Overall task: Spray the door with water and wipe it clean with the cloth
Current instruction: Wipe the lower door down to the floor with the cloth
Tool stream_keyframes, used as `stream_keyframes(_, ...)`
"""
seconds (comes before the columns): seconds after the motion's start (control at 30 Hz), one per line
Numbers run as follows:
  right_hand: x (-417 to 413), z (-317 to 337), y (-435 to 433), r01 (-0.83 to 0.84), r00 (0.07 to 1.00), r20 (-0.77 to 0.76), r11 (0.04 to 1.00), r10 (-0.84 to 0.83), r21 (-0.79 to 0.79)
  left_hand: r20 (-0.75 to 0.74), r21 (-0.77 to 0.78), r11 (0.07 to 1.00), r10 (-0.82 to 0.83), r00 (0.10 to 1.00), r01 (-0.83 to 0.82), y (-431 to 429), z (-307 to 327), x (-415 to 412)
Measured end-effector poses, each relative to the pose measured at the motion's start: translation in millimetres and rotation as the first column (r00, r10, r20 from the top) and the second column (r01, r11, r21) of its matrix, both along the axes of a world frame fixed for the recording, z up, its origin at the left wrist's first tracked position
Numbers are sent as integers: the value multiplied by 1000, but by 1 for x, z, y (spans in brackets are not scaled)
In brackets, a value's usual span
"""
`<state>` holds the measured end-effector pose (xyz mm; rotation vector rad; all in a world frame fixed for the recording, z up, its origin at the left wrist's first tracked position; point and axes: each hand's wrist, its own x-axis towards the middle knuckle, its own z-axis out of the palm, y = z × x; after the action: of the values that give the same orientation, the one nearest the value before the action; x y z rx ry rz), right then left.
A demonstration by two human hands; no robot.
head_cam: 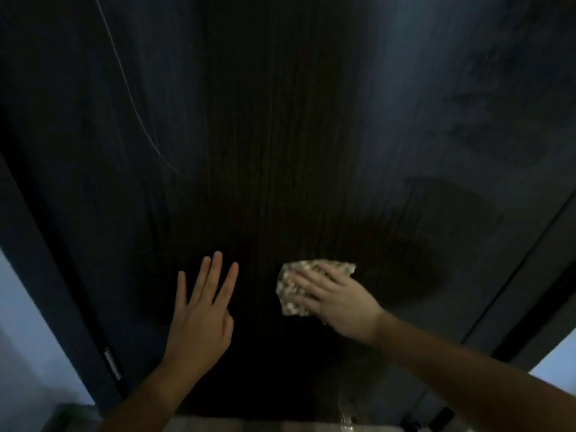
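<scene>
Hinge (112,363) left of door (280,120); right hand (336,302) presses cloth (290,288).

Looks like you're standing indoors in a home, probably a dim hallway or bedroom: you're facing a dark wood-grain door (280,120) with a metal hinge (112,363), pale painted walls (28,322) showing either side.

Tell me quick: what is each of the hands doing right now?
Left hand: open, fingers straight, flat against the door, holding nothing.
Right hand: open, fingers spread, pressing the cloth against the door.
</scene>
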<state>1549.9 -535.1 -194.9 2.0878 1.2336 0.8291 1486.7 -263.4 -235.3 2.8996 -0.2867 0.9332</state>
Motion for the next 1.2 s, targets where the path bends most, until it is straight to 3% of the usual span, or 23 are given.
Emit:
stream_keyframes(0.1,5,78,6,9,991,129,972,-40,234,67,-3,999,-40,997,40,-8,44,5)
stream_keyframes(0.2,4,151,7,37,974,182,887,-135,461,142,-19,997,-67,988,70,-13,103,13)
stream_keyframes(0.4,3,276,10,91,919,198,673,-340,734,277,42,998,-57,959,47,-16,216,28)
stream_keyframes(0.53,6,322,35,84,906,169,557,-388,827,366,-12,1000,-3,931,8,-7,275,34)
stream_keyframes(0.6,5,310,52,30,940,203,659,-275,751,384,-60,998,54,922,-34,-2,288,36)
stream_keyframes(0.7,2,255,46,-3,961,262,942,-90,336,367,-69,995,94,926,-74,3,292,42)
stream_keyframes(0.77,3,239,21,0,959,279,988,-44,154,362,-57,995,94,927,-78,6,291,44)
stream_keyframes(0.8,6,244,10,-5,951,305,987,-45,161,369,-47,996,92,925,-80,8,291,43)
stream_keyframes(0.87,10,271,-1,4,930,345,941,-128,338,389,-28,996,90,917,-86,10,293,42)
stream_keyframes(0.93,10,310,7,7,911,334,817,-243,576,418,-32,997,79,905,-73,11,295,39)
stream_keyframes(1.0,11,334,35,-13,913,293,697,-285,717,451,-35,998,59,890,-49,11,298,36)
stream_keyframes(1.07,13,339,69,-46,933,286,714,-219,699,484,-38,999,38,874,-22,12,302,32)
stream_keyframes(1.2,10,325,69,-72,937,342,929,-62,364,491,-57,997,-13,871,47,12,315,17)
